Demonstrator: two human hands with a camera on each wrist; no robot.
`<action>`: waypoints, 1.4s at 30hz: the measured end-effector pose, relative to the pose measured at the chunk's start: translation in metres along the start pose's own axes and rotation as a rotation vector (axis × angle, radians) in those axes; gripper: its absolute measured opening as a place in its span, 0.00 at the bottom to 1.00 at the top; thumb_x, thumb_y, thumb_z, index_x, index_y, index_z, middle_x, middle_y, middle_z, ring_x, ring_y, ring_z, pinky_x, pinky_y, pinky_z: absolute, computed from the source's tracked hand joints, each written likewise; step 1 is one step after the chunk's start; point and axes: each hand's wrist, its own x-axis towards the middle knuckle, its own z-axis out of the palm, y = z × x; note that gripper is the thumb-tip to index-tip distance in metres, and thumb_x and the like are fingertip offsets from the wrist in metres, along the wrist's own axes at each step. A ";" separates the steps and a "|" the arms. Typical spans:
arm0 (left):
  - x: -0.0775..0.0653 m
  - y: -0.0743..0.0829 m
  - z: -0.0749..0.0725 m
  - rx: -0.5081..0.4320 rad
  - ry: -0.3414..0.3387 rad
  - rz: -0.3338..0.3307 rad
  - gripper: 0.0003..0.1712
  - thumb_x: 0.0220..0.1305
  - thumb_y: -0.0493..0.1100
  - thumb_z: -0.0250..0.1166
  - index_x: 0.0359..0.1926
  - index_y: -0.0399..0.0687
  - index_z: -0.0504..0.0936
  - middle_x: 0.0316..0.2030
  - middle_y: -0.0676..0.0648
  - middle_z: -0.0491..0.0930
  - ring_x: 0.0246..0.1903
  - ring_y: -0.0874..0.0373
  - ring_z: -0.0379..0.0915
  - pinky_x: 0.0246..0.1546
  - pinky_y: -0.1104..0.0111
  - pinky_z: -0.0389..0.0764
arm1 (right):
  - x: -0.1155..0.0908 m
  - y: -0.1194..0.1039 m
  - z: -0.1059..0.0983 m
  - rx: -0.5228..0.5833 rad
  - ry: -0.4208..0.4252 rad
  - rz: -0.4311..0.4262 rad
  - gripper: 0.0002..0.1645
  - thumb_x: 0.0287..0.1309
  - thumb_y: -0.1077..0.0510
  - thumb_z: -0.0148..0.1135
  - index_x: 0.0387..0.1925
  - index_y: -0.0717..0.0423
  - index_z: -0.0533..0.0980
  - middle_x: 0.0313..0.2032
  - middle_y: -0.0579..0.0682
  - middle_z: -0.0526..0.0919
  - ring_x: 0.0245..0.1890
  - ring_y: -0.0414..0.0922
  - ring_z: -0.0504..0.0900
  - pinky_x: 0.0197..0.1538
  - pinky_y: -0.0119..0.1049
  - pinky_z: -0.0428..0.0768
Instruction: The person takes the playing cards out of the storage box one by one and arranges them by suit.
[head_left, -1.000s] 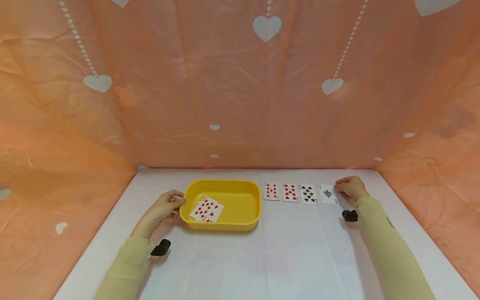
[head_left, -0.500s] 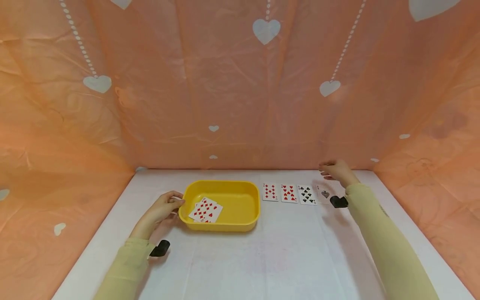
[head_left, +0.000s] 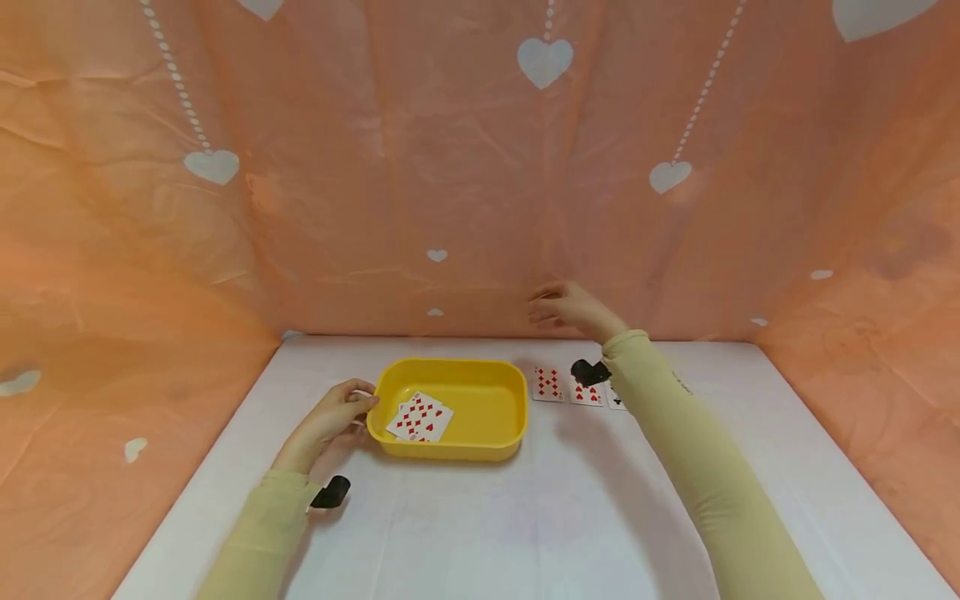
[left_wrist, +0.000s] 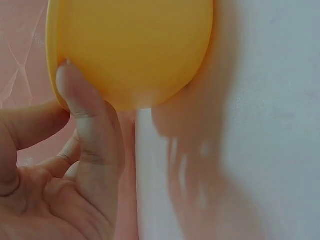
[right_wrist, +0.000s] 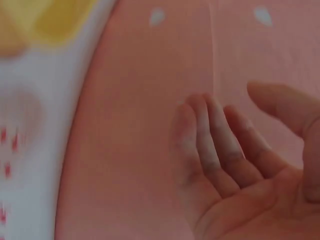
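Observation:
A yellow tray [head_left: 450, 452] stands left of centre on the table. My left hand [head_left: 333, 419] pinches its left rim, and the left wrist view shows the thumb [left_wrist: 82, 95] lying over the tray's edge. Inside the tray a ten-like diamonds card [head_left: 417, 416] overlaps a hearts card [head_left: 437, 429]. My right hand [head_left: 573, 310] hangs in the air behind the row of cards, fingers loosely extended and nothing in it. That row holds a diamonds card [head_left: 548, 384], a hearts card [head_left: 587, 396] and a clubs card [head_left: 617, 402], the last mostly hidden by the right sleeve.
Pinkish-orange sheeting [head_left: 480, 200] with white hearts walls in the back and both sides. The white table [head_left: 465, 533] ends at the back wall, close behind the tray and cards. My right forearm crosses over the right part of the card row.
My right hand has let go of the ace of spades at the row's right end, risen and swung left. The forearm now hides that ace. My left hand keeps its hold on the tray.

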 end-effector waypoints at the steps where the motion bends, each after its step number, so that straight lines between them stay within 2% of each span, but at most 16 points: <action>1: 0.000 0.000 0.000 -0.005 -0.003 0.002 0.18 0.71 0.38 0.55 0.56 0.30 0.65 0.36 0.39 0.77 0.26 0.56 0.74 0.26 0.66 0.77 | 0.004 -0.001 0.009 -0.019 -0.021 0.002 0.24 0.69 0.62 0.51 0.62 0.71 0.66 0.55 0.70 0.73 0.53 0.62 0.75 0.58 0.54 0.71; 5: 0.001 0.000 0.003 -0.009 -0.003 -0.010 0.18 0.71 0.38 0.55 0.56 0.31 0.66 0.36 0.39 0.78 0.26 0.56 0.74 0.27 0.66 0.77 | 0.019 -0.001 0.045 -0.025 -0.112 0.039 0.23 0.65 0.61 0.58 0.58 0.69 0.70 0.51 0.65 0.78 0.48 0.55 0.80 0.54 0.49 0.75; 8: 0.002 0.001 0.004 0.000 0.012 -0.030 0.17 0.71 0.39 0.55 0.55 0.33 0.66 0.37 0.38 0.78 0.27 0.56 0.74 0.28 0.65 0.78 | 0.028 0.002 0.070 -0.015 -0.199 0.076 0.21 0.63 0.61 0.60 0.54 0.69 0.73 0.49 0.64 0.80 0.48 0.57 0.79 0.52 0.47 0.77; 11: 0.002 0.001 0.004 0.004 0.018 -0.032 0.17 0.71 0.39 0.55 0.55 0.33 0.66 0.38 0.38 0.78 0.27 0.55 0.74 0.27 0.65 0.78 | 0.035 0.008 0.090 -0.053 -0.272 0.107 0.18 0.63 0.60 0.60 0.51 0.68 0.76 0.47 0.62 0.81 0.49 0.59 0.79 0.50 0.44 0.79; 14: 0.002 0.000 0.003 0.007 0.009 -0.020 0.18 0.71 0.39 0.55 0.56 0.33 0.66 0.37 0.37 0.78 0.26 0.55 0.74 0.25 0.66 0.77 | 0.042 0.015 0.108 -0.085 -0.311 0.136 0.18 0.63 0.60 0.60 0.51 0.68 0.76 0.47 0.63 0.81 0.48 0.58 0.79 0.48 0.42 0.80; 19: -0.001 -0.001 0.000 0.011 0.010 -0.015 0.18 0.71 0.39 0.55 0.56 0.32 0.65 0.38 0.37 0.78 0.27 0.56 0.74 0.26 0.65 0.77 | 0.049 0.025 0.132 -0.118 -0.348 0.170 0.18 0.63 0.61 0.59 0.50 0.71 0.76 0.47 0.65 0.80 0.47 0.59 0.78 0.52 0.45 0.77; 26: -0.001 -0.001 -0.002 -0.001 -0.001 0.006 0.18 0.71 0.39 0.54 0.55 0.31 0.65 0.32 0.42 0.77 0.24 0.57 0.73 0.25 0.66 0.77 | 0.052 0.025 0.148 -0.096 -0.384 0.234 0.21 0.63 0.57 0.60 0.51 0.70 0.76 0.48 0.63 0.79 0.49 0.58 0.77 0.56 0.45 0.75; 30: -0.001 -0.001 -0.002 -0.009 -0.007 -0.001 0.18 0.72 0.39 0.53 0.55 0.31 0.65 0.31 0.43 0.76 0.24 0.58 0.73 0.25 0.67 0.76 | 0.057 0.029 0.155 -0.106 -0.427 0.264 0.21 0.62 0.54 0.61 0.50 0.67 0.77 0.42 0.58 0.79 0.43 0.51 0.77 0.55 0.44 0.74; 34: -0.001 0.000 0.000 -0.014 -0.010 -0.003 0.17 0.72 0.38 0.53 0.55 0.30 0.65 0.32 0.42 0.76 0.24 0.58 0.73 0.25 0.68 0.76 | 0.059 0.034 0.159 -0.113 -0.447 0.266 0.19 0.62 0.55 0.61 0.45 0.68 0.77 0.32 0.54 0.75 0.34 0.46 0.73 0.46 0.40 0.75; 38: 0.000 0.000 0.000 -0.016 -0.005 -0.009 0.17 0.72 0.39 0.53 0.55 0.31 0.65 0.31 0.43 0.76 0.24 0.58 0.73 0.25 0.68 0.76 | 0.060 0.035 0.164 -0.103 -0.458 0.271 0.17 0.62 0.55 0.61 0.39 0.69 0.75 0.28 0.53 0.73 0.29 0.45 0.70 0.37 0.37 0.70; 42: 0.000 -0.001 0.000 -0.021 -0.002 -0.014 0.18 0.72 0.39 0.54 0.55 0.31 0.65 0.31 0.43 0.77 0.24 0.58 0.73 0.25 0.67 0.77 | 0.061 0.039 0.168 -0.096 -0.486 0.265 0.12 0.63 0.58 0.59 0.34 0.67 0.75 0.25 0.52 0.71 0.25 0.44 0.67 0.33 0.34 0.67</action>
